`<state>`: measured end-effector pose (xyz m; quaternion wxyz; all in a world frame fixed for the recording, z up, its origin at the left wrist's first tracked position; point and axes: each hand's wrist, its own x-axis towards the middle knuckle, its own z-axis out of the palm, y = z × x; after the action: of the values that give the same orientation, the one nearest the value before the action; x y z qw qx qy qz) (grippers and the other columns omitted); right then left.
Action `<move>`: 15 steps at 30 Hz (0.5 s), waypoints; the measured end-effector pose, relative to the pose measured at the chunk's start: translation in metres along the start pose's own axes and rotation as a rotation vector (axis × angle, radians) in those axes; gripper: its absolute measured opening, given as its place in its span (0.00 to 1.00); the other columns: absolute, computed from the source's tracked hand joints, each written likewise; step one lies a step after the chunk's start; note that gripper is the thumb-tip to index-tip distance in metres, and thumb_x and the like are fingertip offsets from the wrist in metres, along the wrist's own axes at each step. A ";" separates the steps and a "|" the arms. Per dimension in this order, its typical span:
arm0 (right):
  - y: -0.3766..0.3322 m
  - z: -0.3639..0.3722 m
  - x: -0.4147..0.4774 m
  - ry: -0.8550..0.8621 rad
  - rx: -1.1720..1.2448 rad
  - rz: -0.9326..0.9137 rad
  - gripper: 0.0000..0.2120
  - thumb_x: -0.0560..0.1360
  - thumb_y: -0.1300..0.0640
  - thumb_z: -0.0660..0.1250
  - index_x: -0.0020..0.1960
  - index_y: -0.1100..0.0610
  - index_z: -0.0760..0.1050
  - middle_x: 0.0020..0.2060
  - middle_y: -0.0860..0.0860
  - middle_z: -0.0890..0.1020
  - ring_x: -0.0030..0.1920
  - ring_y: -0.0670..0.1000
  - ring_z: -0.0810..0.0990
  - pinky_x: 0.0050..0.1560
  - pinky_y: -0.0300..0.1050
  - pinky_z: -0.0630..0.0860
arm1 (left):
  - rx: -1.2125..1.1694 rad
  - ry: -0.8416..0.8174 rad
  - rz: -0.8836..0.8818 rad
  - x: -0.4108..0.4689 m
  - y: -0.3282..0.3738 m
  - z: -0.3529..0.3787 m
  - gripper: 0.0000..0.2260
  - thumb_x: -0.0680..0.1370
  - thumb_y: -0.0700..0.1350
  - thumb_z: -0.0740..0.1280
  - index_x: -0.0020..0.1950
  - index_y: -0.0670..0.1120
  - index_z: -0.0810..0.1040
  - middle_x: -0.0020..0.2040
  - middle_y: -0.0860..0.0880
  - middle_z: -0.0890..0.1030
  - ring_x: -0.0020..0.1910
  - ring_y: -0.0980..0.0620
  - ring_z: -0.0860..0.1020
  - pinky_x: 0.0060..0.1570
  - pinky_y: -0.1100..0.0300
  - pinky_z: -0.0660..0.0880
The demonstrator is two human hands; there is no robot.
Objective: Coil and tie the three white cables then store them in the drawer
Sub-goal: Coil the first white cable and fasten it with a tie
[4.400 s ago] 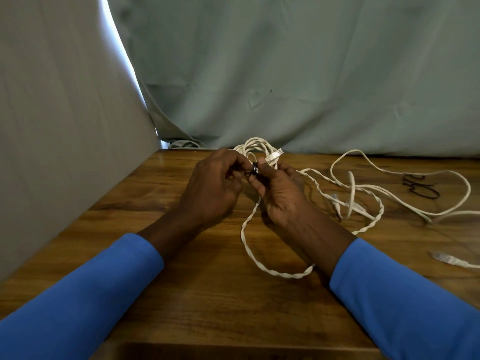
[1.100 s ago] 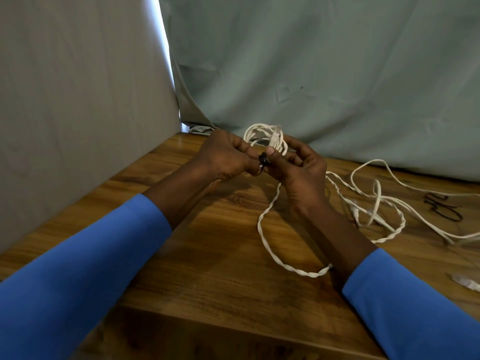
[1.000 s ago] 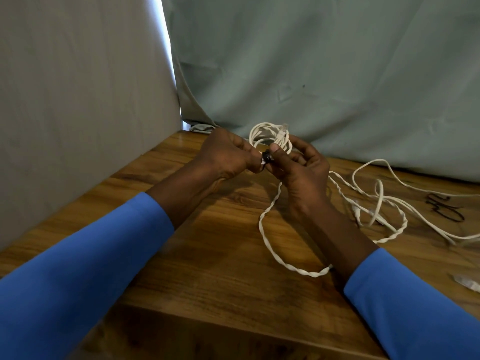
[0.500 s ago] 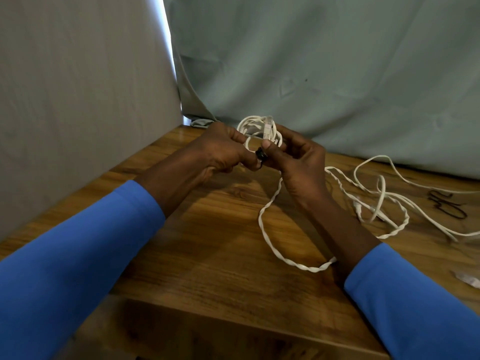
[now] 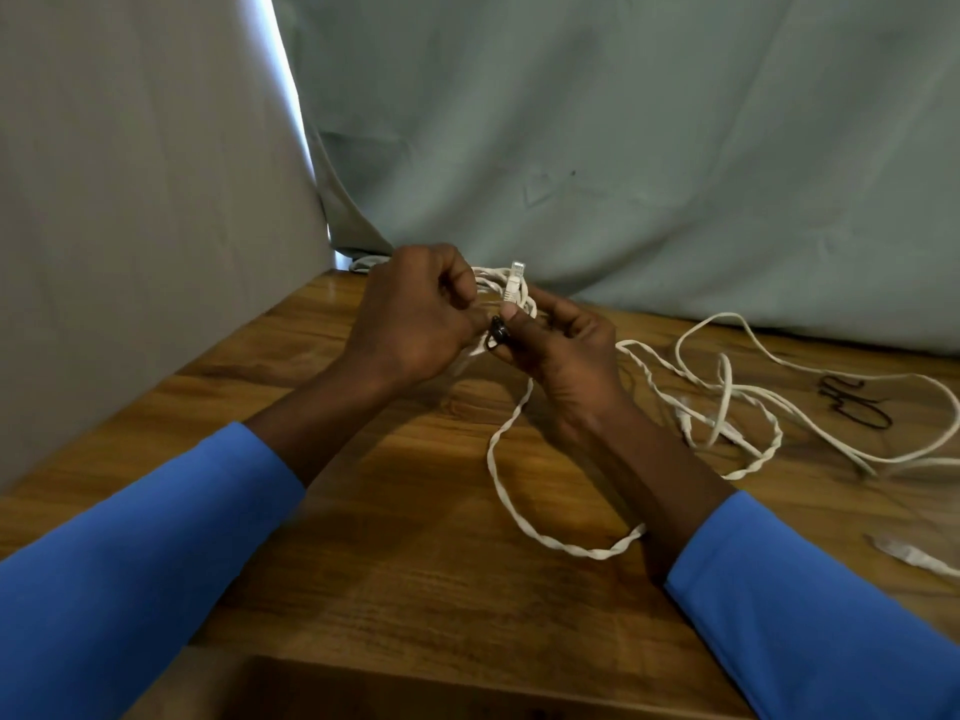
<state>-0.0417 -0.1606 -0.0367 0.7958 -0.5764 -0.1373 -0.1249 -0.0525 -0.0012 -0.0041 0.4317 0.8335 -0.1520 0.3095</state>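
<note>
A coiled white cable [image 5: 501,283] is held above the wooden table [image 5: 415,553], its clear plug [image 5: 514,277] sticking up. A small black tie [image 5: 496,339] wraps the coil between my hands. My left hand [image 5: 415,319] pinches the tie from the left. My right hand [image 5: 563,345] grips the coil and tie from the right. A twisted white loop [image 5: 524,511] hangs from the coil onto the table under my right forearm. More loose white cable [image 5: 737,402] sprawls to the right.
Spare black ties [image 5: 857,405] lie at the far right of the table. A cable plug end [image 5: 909,556] lies near the right edge. Grey cloth panels close off the left side and the back. The table's front edge is just below my sleeves.
Both hands have kept working the black tie on the coil, shifting slightly up and left. The plug now points upward above my right thumb. The view has tilted a little.
</note>
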 end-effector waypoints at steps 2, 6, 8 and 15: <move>0.001 0.002 -0.002 0.025 0.074 0.068 0.15 0.74 0.68 0.75 0.61 0.65 0.82 0.49 0.65 0.85 0.45 0.58 0.86 0.48 0.49 0.86 | -0.011 -0.010 0.026 0.002 -0.004 -0.001 0.13 0.70 0.42 0.80 0.36 0.53 0.77 0.31 0.56 0.79 0.28 0.64 0.75 0.31 0.71 0.67; -0.001 0.008 -0.003 0.038 0.175 0.142 0.13 0.71 0.65 0.77 0.54 0.62 0.84 0.46 0.59 0.88 0.45 0.54 0.87 0.44 0.45 0.86 | -0.170 -0.009 0.035 0.005 -0.009 -0.001 0.05 0.75 0.43 0.78 0.47 0.48 0.83 0.36 0.53 0.85 0.34 0.61 0.82 0.38 0.60 0.79; -0.002 0.008 -0.003 0.035 0.203 0.160 0.11 0.71 0.65 0.77 0.53 0.62 0.85 0.48 0.59 0.88 0.47 0.55 0.87 0.49 0.48 0.86 | -0.224 -0.081 0.071 0.006 -0.007 -0.006 0.10 0.75 0.45 0.78 0.54 0.48 0.83 0.42 0.52 0.87 0.39 0.52 0.85 0.44 0.53 0.82; -0.005 0.004 -0.002 0.074 0.264 0.201 0.09 0.76 0.67 0.73 0.56 0.65 0.83 0.42 0.57 0.87 0.40 0.52 0.87 0.38 0.43 0.84 | 0.041 -0.226 0.279 0.010 -0.017 -0.008 0.17 0.69 0.49 0.83 0.55 0.51 0.86 0.46 0.57 0.85 0.36 0.65 0.79 0.37 0.71 0.71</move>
<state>-0.0457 -0.1581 -0.0321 0.8776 -0.4727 -0.0647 -0.0466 -0.0387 0.0153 -0.0046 0.3475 0.8424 -0.3075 0.2739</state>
